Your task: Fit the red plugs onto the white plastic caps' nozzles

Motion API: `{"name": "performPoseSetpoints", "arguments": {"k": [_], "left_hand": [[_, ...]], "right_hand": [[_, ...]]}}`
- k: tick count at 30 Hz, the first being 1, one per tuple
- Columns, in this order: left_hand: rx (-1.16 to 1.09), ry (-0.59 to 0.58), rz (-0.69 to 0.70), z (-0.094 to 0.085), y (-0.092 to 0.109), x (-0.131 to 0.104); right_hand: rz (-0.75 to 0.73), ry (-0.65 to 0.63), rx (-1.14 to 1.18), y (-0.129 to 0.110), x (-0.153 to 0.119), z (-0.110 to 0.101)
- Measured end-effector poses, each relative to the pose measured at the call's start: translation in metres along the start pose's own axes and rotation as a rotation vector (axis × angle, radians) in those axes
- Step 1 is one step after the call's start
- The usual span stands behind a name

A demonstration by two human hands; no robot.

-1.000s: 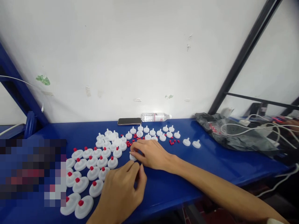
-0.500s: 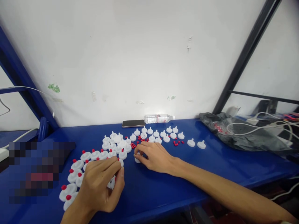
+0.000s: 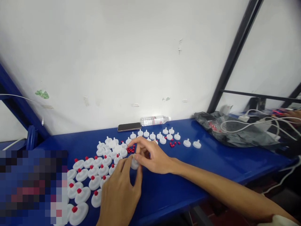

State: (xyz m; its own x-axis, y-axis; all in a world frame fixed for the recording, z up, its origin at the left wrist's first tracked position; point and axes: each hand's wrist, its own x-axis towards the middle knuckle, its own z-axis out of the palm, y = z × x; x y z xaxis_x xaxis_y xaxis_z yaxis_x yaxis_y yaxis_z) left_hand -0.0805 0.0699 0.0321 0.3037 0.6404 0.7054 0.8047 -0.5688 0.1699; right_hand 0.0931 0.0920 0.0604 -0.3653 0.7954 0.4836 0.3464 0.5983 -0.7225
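Observation:
In front of me my left hand (image 3: 122, 185) pinches the edge of a round white plastic disc (image 3: 134, 164) between thumb and fingers. My right hand (image 3: 154, 156) closes on the same disc from the other side, its thumb at the top and its index finger bent above; any stem there is hidden. To the left stand several white discs with red caps (image 3: 79, 190) on their stems. Uncapped white stemmed discs (image 3: 114, 144) crowd together just behind my left hand. Loose small red caps (image 3: 131, 149) lie beyond my right fingers.
More uncapped discs (image 3: 152, 136) stand toward the wall, and a few red caps (image 3: 172, 144) lie right of them. A phone (image 3: 129, 126) and a clear bottle (image 3: 155, 120) rest against the wall. A dark plastic bag (image 3: 235, 135) with white cables covers the right end.
My left hand has moved right, from beside the capped discs to the disc at my right hand. Both hands now meet on it. The camera view has shifted slightly.

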Motion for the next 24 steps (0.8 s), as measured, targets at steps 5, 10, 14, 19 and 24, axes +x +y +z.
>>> {"name": "performPoseSetpoints", "arguments": {"k": [5, 10, 14, 19, 24], "left_hand": [[-0.059, 0.034, 0.121, 0.008, 0.004, -0.006], [-0.068, -0.039, 0.22, 0.011, 0.008, -0.009], [0.017, -0.044, 0.151, 0.01, 0.002, -0.006], [0.125, -0.101, 0.047, 0.011, -0.005, -0.004], [0.122, -0.008, 0.095, 0.015, -0.006, -0.005]], "right_hand": [[0.005, 0.08, 0.028, 0.005, 0.001, -0.005], [0.055, 0.237, -0.096, 0.018, 0.008, -0.017], [0.056, 0.247, -0.261, 0.026, 0.009, -0.025], [0.023, 0.227, -0.411, 0.029, 0.007, -0.027], [-0.02, 0.258, -0.511, 0.027, 0.005, -0.036]]}}
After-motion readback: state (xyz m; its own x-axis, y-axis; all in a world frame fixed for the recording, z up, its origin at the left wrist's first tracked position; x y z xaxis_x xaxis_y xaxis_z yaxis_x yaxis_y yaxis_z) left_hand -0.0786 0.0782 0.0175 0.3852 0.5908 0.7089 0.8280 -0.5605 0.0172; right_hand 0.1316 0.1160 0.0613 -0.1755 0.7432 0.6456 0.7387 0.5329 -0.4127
